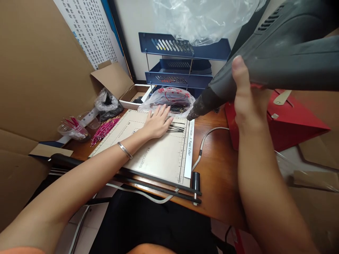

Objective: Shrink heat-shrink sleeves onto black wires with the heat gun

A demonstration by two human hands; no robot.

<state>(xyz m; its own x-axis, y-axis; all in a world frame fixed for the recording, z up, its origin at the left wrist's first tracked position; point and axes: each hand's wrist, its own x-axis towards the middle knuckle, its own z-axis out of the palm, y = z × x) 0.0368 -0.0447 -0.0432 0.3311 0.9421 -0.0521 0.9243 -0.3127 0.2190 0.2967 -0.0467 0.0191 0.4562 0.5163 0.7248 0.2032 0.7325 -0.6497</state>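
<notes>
My left hand (159,123) lies flat on the paper cutter (156,157), its fingers stretched out over several thin black strips (177,127). The strips' ends stick out to the right of the palm, and the rest is hidden beneath it. In my right hand (247,95) is a dark grey heat gun (219,84), gripped by its body with the thumb on top. Its nozzle points down and left, close to the strip ends and the cutter's right edge. Behind my left fingers sits a clear plastic bag (173,97) with dark thin pieces inside.
Blue tray shelves (180,79) stand at the back. Left of the cutter are a bundle of pink strips (106,130), a plastic cup (74,130) and an open carton (127,97). A white cable (202,144) crosses the table; a red bag (293,116) is at right.
</notes>
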